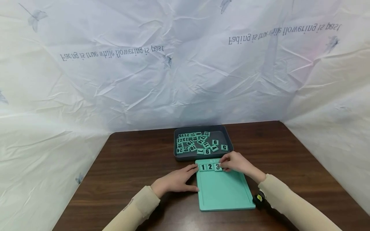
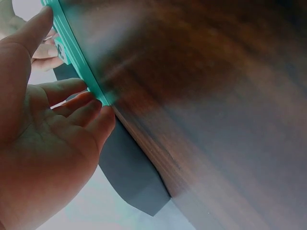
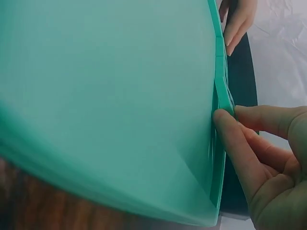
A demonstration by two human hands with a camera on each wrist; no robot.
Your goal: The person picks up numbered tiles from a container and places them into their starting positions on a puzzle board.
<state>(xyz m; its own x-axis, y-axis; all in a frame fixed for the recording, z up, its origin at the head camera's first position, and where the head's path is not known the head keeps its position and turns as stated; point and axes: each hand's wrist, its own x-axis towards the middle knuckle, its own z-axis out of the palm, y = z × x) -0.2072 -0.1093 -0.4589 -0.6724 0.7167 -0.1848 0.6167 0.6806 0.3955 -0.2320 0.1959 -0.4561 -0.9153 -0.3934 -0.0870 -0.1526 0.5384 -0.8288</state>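
On the table lies a turquoise board (image 1: 224, 189) with number tiles 1 (image 1: 202, 167) and 2 (image 1: 210, 166) side by side in its top row. My right hand (image 1: 235, 162) pinches tile 3 (image 1: 217, 166) between thumb and fingers, beside tile 2. In the right wrist view that tile (image 3: 222, 93) tilts up at the near end of the row. My left hand (image 1: 179, 180) rests along the board's left edge, its fingers extended and thumb spread lower down. The left wrist view shows its fingertips (image 2: 106, 112) at the board's side.
Just behind the board stands a dark grey tray (image 1: 228, 136) holding several loose number tiles, turned various ways. A black object with a yellow patch (image 1: 259, 198) is by the right sleeve. Beyond the brown wooden table (image 1: 138, 150) hangs wrinkled white sheeting (image 1: 185, 80).
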